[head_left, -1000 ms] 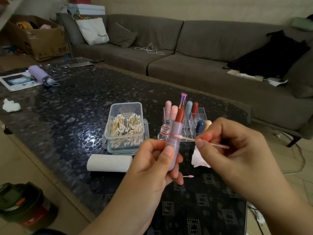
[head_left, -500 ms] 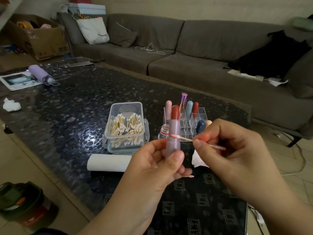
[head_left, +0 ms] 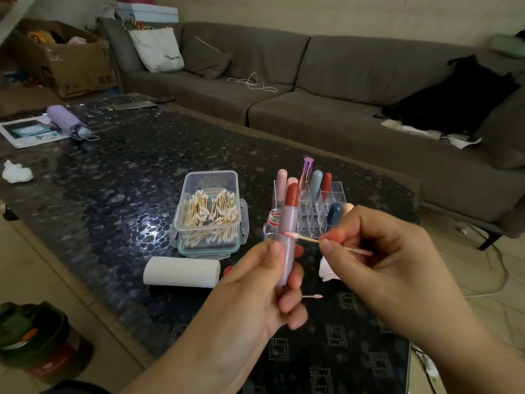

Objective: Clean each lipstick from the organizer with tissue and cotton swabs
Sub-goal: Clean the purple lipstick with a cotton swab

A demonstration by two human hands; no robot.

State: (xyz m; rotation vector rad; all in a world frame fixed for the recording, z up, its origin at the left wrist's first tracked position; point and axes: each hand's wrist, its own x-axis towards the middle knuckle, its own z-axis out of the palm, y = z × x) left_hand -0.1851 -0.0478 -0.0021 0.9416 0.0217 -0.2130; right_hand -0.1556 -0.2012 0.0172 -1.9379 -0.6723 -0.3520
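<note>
L hand (head_left: 255, 282) grips lipstick (head_left: 287, 237), base hidden; R hand (head_left: 377, 251) pinches swab (head_left: 306, 238), midshaft hidden.

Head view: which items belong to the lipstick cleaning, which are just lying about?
In the job: left hand holding lipstick; right hand pinching cotton swab; organizer; swab box; tissue roll.

Lying about: umbrella, cardboard box, tote bag, sofa.
</note>
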